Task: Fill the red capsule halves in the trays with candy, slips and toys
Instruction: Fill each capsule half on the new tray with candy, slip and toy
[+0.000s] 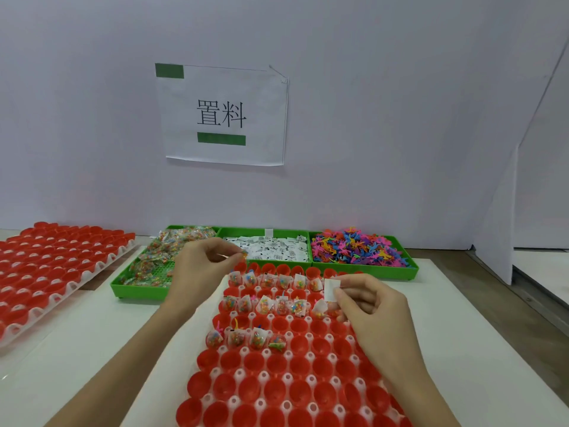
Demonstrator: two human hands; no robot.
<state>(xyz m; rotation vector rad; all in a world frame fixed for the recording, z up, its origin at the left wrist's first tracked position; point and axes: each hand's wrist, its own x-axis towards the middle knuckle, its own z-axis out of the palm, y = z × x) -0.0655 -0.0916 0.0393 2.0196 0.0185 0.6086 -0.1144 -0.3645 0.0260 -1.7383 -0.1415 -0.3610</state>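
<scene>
Right hand (374,306): pinched a white slip (332,290) upright — nearest empty capsule halves (320,328) lay just below it.
Left hand (204,266): pinched a small candy piece (243,255) above the tray (246,352) — farther away.

Capsule halves (278,363): glossy red plastic cups, in a translucent white tray (288,379).
Bins (365,270): bright green plastic.
Candy packets (172,245): clear wrap, orange, green and yellow specks.
Paper slips (278,248): white with black print.
Toy figures (354,246): pink, blue, purple, orange, green.
Wall sign (223,114): white sheet, black characters, green bars.
</scene>
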